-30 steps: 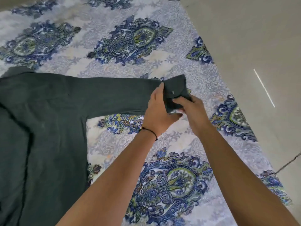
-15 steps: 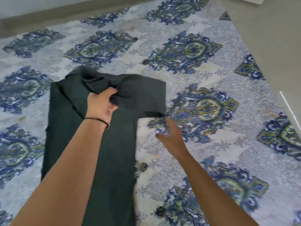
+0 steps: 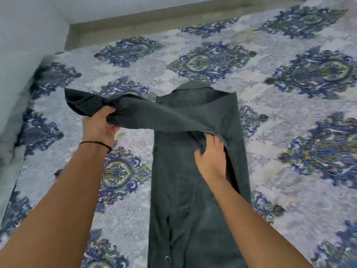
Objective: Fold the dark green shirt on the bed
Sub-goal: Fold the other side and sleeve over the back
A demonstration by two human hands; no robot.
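Note:
The dark green shirt (image 3: 193, 200) lies lengthwise on the bed (image 3: 289, 132), its body narrowed into a long strip with the collar at the far end. One sleeve crosses over the body toward the left and is lifted off the bed. My left hand (image 3: 98, 126) grips that sleeve near its cuff, out past the shirt's left edge. My right hand (image 3: 210, 157) rests on the shirt's body and pinches a bunch of fabric where the sleeve crosses.
The bed wears a pale cover with blue and green medallions. A light wall (image 3: 23, 64) runs along the left side, and a grey strip of floor (image 3: 154, 22) shows beyond the far edge.
The view has swung left and the shirt now lies lengthwise before me. My left hand has pulled the sleeve out to the left. My right hand has moved from the bed onto the shirt.

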